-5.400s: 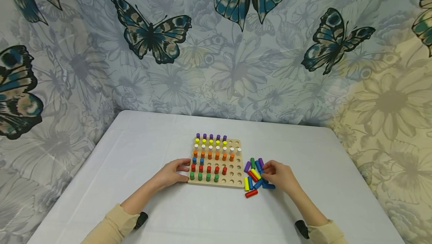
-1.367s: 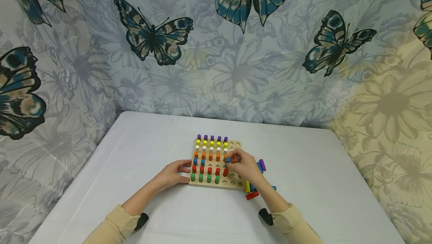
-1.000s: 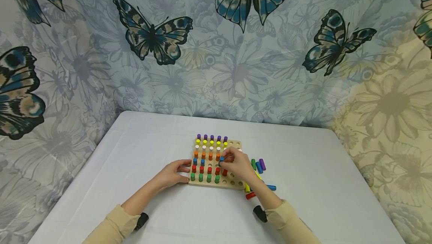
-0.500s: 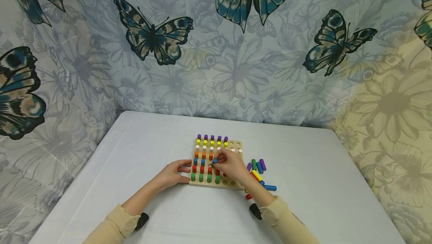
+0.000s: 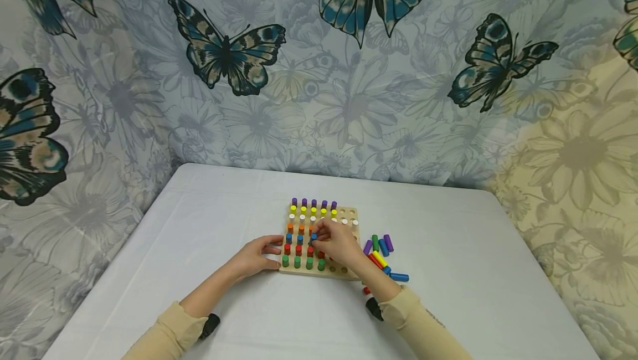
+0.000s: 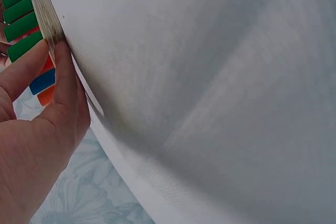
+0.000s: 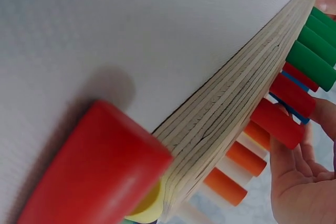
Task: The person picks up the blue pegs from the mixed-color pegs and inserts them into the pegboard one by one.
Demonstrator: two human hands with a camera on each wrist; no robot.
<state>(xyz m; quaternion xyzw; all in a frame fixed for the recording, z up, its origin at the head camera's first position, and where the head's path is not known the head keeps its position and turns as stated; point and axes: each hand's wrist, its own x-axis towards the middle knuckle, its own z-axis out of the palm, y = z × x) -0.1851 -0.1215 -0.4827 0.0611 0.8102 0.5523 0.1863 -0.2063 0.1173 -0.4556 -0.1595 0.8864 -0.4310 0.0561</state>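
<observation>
A square wooden pegboard [image 5: 351,212] stands on the table with rows of purple, yellow, white, orange, blue, red and green pegs upright in it. My left hand [image 5: 251,258] holds its left edge; in the left wrist view, the thumb [image 6: 23,72] lies near a green peg [image 6: 23,46] and a finger is against the board's side. Above the blue row, my right hand [image 5: 341,245] pinches a blue peg [image 5: 313,237] between thumb and fingers, at the third hole. That hand hides part of the middle rows. Whether the peg is inside the hole I cannot tell.
Right of the board lie loose pegs: purple [image 5: 388,242], green [image 5: 375,242], yellow [image 5: 380,258], blue [image 5: 399,277] and red, some behind the right forearm. A red peg [image 7: 94,171] is close to the right wrist camera. A white cloth covers the table [image 5: 239,199].
My right hand has gone from the loose pegs to the board with a blue peg, then leftward along the blue row to its third hole. The left hand stays at the board's edge.
</observation>
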